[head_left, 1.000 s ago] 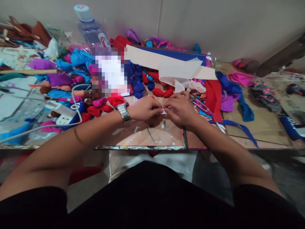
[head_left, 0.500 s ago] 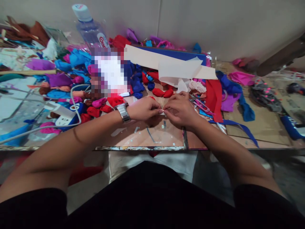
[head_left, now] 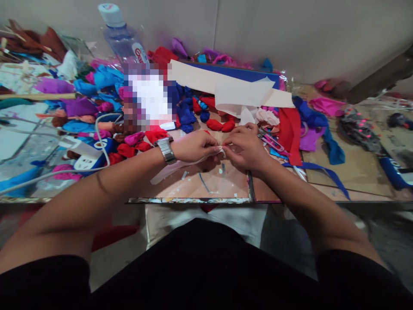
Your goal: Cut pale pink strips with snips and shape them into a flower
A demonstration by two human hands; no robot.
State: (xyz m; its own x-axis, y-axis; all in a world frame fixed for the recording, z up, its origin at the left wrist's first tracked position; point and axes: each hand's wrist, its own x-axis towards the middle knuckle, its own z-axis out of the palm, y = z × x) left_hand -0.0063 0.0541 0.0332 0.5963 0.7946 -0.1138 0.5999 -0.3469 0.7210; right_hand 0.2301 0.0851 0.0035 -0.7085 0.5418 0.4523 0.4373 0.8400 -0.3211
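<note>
My left hand, with a metal watch on its wrist, pinches a thin whitish strip between thumb and fingers. The strip trails out under that hand toward the lower left, over the table. Fingertip to fingertip with it, my right hand closes on the small bunched white end. The strip's exact material is hard to tell. Just beyond the hands lie a twisted red cloth piece and a crumpled pale pink cloth piece.
Coloured cloth scraps crowd the left and back. A plastic bottle, a white power strip with a cable, a long cream sheet, pink-handled scissors and a red cloth strip surround the work spot. The table's front edge is near.
More of the whitish strip now shows below my left hand, and its bunched end between my fingertips looks bigger. Both hands stay in nearly the same place.
</note>
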